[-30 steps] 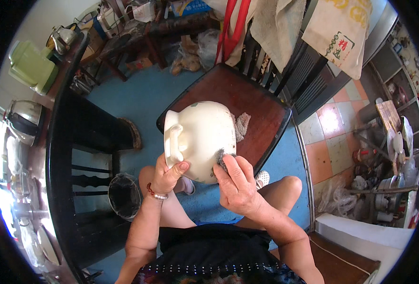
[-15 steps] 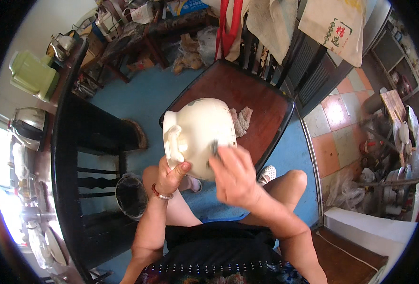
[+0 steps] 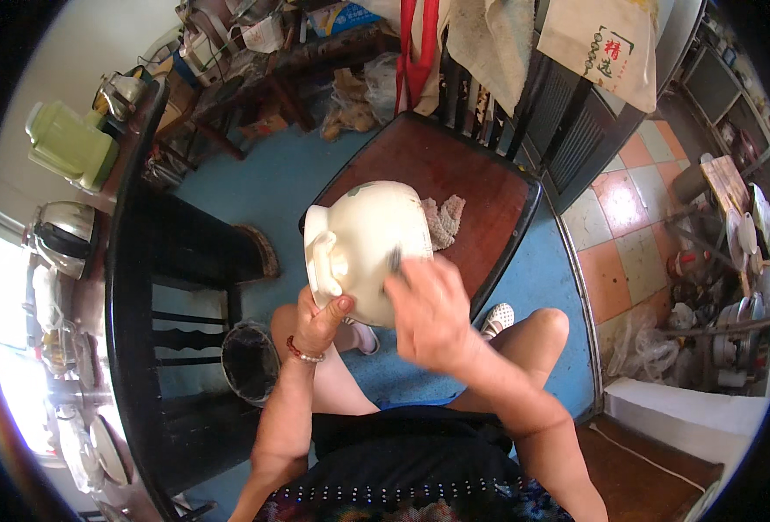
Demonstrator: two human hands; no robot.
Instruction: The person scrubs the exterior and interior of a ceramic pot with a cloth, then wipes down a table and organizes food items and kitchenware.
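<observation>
A cream-coloured ceramic pot [image 3: 372, 222] with a looped side handle lies tilted on its side over the near edge of a dark red chair seat [image 3: 481, 183]. My left hand [image 3: 322, 322] grips its rim just below the handle, thumb on the outside. Against the pot's wall, my right hand [image 3: 433, 304] pinches a small dark object [image 3: 395, 259], blurred and too small to name. A crumpled, light knitted cloth [image 3: 444, 221] rests on the seat right behind the pot.
On the left stands a black table [image 3: 128, 287] bearing a kettle [image 3: 67, 235] and a green pitcher [image 3: 70, 143]. A black bin [image 3: 250, 361] sits beside my left leg. Cloth bags [image 3: 602, 48] hang over the chair back. Crowded shelves [image 3: 733, 235] line the right.
My right hand has shifted very slightly along the pot's wall, the dark object still in its fingers. The left hand keeps its hold. The whole view has swung a little.
</observation>
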